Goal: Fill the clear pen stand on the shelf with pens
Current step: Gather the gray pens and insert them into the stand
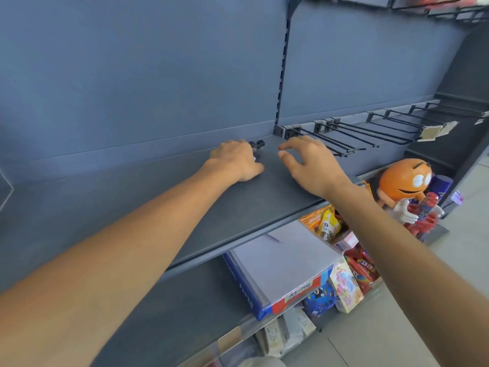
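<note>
A small bunch of black pens (257, 146) is lying at the back of the dark grey metal shelf (132, 207), close to the blue-grey back panel (132, 75). Only the dark ends are showing past the knuckles of the left hand (234, 160). That hand is resting palm down on the shelf with its fingers curling over the pens and seeming to grip them, though the grip itself is hidden under the hand. Just beside it, the right hand (311, 164) is hovering over the shelf with its fingers (291, 144) spreading loosely apart and holding nothing.

At the far left of the shelf, well apart from both hands, a clear plastic edge (6, 188) is showing. It is too cropped to tell whether this is the pen stand.

Behind the right hand, black wire display hooks (357, 133) are jutting out from the panel. On the lower shelf (185, 300), a blue-and-white ream of A4 paper (277, 271) is lying beside bright snack packets (326, 223). Further right, an orange round-headed character figure (402, 181) is standing upright.
</note>
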A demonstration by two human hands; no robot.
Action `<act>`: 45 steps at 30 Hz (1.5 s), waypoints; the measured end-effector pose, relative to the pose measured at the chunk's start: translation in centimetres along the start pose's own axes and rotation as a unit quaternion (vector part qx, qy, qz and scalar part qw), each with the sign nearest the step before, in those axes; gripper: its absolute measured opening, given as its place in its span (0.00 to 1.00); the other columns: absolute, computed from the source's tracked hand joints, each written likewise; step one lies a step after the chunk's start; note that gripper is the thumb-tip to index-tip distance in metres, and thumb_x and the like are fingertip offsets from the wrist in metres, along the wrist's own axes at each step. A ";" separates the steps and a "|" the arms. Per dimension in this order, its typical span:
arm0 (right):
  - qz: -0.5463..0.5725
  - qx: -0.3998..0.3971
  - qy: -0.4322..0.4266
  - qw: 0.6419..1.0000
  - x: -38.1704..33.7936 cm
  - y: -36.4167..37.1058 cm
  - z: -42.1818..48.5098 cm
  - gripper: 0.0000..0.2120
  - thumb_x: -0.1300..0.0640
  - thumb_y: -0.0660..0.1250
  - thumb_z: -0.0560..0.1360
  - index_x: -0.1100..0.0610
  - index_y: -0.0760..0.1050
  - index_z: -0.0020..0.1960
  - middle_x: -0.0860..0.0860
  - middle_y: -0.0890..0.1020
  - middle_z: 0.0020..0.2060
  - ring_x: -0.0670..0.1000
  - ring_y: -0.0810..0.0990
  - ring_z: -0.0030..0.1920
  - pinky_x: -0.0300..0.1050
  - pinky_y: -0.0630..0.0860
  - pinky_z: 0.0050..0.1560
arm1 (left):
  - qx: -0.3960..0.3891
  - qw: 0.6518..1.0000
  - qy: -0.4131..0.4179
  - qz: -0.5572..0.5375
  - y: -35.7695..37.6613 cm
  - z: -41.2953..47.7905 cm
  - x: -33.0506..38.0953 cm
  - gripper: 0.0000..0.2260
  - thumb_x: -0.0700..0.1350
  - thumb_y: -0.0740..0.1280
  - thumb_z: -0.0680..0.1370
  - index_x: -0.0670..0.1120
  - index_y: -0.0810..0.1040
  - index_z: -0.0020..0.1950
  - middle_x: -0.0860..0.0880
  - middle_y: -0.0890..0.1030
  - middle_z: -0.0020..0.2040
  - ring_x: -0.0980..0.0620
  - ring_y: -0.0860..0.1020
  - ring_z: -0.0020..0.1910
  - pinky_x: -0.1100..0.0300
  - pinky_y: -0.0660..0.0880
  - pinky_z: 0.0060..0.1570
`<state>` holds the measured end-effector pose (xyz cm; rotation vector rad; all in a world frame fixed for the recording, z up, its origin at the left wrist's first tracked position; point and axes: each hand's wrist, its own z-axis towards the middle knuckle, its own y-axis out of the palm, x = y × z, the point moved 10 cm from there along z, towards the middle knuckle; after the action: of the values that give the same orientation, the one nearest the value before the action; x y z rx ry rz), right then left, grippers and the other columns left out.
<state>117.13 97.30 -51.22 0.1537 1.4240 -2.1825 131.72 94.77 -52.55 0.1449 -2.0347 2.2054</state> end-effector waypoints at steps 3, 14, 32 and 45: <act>0.005 0.001 0.002 1.000 -0.1 0.4 0.0 0.14 0.50 0.61 0.81 0.55 0.78 0.61 0.54 0.78 0.61 0.59 0.73 0.64 0.56 0.69 0.65 | -0.016 0.999 0.022 0.025 -0.2 -0.3 0.0 0.03 0.42 0.62 0.78 0.44 0.69 0.49 0.43 0.76 0.57 0.43 0.71 0.50 0.54 0.67 0.44; 0.013 -0.009 0.017 1.000 -0.7 0.4 -0.6 0.14 0.49 0.61 0.81 0.55 0.77 0.61 0.55 0.78 0.62 0.59 0.73 0.65 0.56 0.70 0.66 | 0.029 0.998 0.045 -0.034 -1.0 -1.8 -2.8 0.12 0.52 0.60 0.81 0.44 0.69 0.45 0.46 0.72 0.44 0.42 0.70 0.45 0.54 0.67 0.42; 0.145 -0.022 -0.033 0.989 -13.6 1.9 -3.9 0.14 0.52 0.60 0.82 0.55 0.77 0.62 0.54 0.78 0.63 0.55 0.71 0.66 0.40 0.64 0.62 | -0.001 0.779 0.073 -0.623 -5.6 -12.5 -11.2 0.07 0.38 0.59 0.82 0.39 0.72 0.59 0.48 0.75 0.39 0.55 0.71 0.32 0.62 0.71 0.33; 0.236 -0.041 -0.112 0.964 -26.6 2.8 -8.3 0.13 0.52 0.59 0.82 0.54 0.78 0.61 0.48 0.80 0.59 0.47 0.74 0.62 0.36 0.64 0.57 | -0.001 0.700 0.070 -0.710 -8.5 -23.4 -17.7 0.06 0.38 0.58 0.82 0.41 0.72 0.57 0.47 0.76 0.39 0.53 0.71 0.33 0.62 0.69 0.31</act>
<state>139.70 113.41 -47.44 0.1876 1.2025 -1.6913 151.13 118.08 -48.96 1.0640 -1.0020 1.0748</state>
